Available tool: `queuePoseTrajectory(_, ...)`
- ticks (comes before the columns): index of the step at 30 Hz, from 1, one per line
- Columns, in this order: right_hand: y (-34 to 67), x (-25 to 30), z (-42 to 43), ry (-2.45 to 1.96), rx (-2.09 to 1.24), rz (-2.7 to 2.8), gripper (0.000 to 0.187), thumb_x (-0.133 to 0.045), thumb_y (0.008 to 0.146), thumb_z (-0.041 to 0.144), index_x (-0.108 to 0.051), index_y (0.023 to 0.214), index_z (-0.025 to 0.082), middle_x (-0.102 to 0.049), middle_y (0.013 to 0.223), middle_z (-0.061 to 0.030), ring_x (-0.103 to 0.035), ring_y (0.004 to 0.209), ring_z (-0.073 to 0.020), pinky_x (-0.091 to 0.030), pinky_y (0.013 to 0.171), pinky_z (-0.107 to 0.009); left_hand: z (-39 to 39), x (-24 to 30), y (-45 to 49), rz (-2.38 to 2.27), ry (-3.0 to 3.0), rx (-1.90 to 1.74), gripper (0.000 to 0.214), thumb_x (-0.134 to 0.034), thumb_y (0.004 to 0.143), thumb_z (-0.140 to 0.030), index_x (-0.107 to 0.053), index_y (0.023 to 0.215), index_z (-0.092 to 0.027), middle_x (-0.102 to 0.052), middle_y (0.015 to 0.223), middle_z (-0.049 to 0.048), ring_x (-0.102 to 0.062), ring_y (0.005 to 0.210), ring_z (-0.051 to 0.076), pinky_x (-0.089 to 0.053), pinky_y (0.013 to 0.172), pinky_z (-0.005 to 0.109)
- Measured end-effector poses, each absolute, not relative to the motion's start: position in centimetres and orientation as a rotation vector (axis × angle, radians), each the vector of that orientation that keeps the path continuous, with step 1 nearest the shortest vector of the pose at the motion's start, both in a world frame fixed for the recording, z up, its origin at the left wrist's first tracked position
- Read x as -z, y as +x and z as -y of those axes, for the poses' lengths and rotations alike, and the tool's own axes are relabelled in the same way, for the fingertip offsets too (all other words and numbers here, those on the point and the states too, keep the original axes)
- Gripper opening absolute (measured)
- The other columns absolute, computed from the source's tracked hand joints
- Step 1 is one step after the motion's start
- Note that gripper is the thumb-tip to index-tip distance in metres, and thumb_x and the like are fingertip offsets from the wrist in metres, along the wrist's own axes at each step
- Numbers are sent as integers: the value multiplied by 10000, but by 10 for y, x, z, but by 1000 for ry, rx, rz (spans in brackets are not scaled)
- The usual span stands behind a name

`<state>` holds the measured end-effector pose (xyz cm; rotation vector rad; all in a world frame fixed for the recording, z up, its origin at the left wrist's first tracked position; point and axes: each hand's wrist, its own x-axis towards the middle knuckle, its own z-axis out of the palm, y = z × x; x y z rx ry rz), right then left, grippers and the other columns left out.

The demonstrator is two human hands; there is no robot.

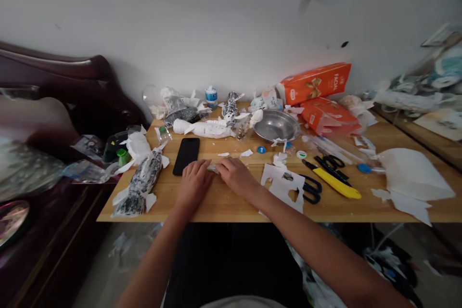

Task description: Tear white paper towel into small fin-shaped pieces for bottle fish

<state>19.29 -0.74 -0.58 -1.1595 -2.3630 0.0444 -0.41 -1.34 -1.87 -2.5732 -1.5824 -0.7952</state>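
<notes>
Both hands rest low over the wooden table (224,202), close together near its front. Between their fingertips lies a small whitish piece (212,168), perhaps paper or plastic; its kind is too small to make out. My left hand (195,178) has its fingers closed on the piece's left end. From the other side, my right hand (236,178) presses its bunched fingers on the right end. Just left of and behind my left hand is a black phone (186,155), lying flat. White paper scraps (246,153) lie beyond my right hand.
To the right are a cut white sheet (277,183), dark scissors (312,189) and a yellow utility knife (335,183). Behind stand a metal bowl (277,126) and orange tissue packs (317,84). A paper-wrapped black-and-white bundle (142,183) lies left; a white wrapped roll (205,128) lies behind.
</notes>
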Motion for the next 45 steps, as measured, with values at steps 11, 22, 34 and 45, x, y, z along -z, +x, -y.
queuePoseTrajectory(11, 235, 5, 0, -1417, -188, 2215, 126, -540, 976, 157, -645, 1045, 169, -641, 1055, -62, -600, 1001, -194, -499, 913, -355, -6, 14, -2, 1500, -2789, 733, 336, -484, 1003, -267, -622, 1303, -204, -667, 1318, 113, -581, 1219, 276, -447, 1045, 456)
queuePoseTrajectory(22, 235, 20, -17, -1804, -387, 2011, 239, -626, 966, 358, -649, 1120, 176, -633, 1214, -86, -611, 1103, -222, -513, 970, -451, -49, -12, 8, 1448, -3089, 345, 140, -682, 894, -240, -697, 1021, -182, -699, 1054, 87, -660, 988, 225, -526, 912, 399)
queuePoseTrajectory(34, 225, 16, -19, -1478, -739, 1811, 250, -614, 976, 355, -636, 1127, 157, -659, 1097, -60, -642, 999, -198, -537, 910, -426, -65, 2, 1, 1898, -3270, 491, 220, -651, 925, -363, -660, 987, -152, -673, 1025, 54, -642, 914, 184, -549, 836, 392)
queuePoseTrajectory(45, 210, 15, -15, -1143, -1249, 1344, 253, -624, 972, 363, -627, 1096, 142, -655, 947, -24, -640, 781, -138, -563, 719, -315, -7, 1, 14, 2531, -2539, 2658, 414, -780, 733, -559, -634, 860, -194, -640, 769, -2, -593, 694, 119, -498, 692, 249)
